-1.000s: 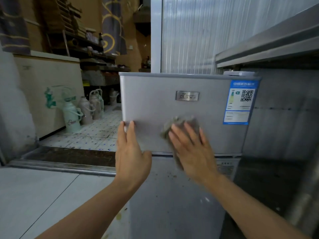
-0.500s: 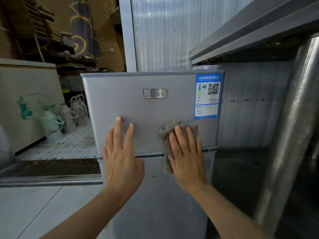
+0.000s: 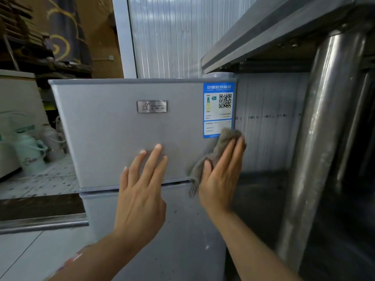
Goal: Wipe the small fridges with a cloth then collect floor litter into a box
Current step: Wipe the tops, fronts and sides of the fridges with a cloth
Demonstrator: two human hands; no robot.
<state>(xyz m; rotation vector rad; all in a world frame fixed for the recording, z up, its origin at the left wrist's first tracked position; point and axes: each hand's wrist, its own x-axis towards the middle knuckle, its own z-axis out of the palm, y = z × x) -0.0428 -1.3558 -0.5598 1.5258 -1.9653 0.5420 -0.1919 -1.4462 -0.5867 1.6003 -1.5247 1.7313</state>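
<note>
Hands, two: right hand [image 3: 220, 175] presses one cloth [image 3: 215, 153] against one fridge [image 3: 125, 128].

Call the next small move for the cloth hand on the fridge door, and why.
Probably sweep the cloth back left across the upper door. The right hand presses it flat at the door's right edge, just under the blue label, so that stroke has run out of door. The left hand lies flat at mid-door and would likely need to shift aside.
</note>
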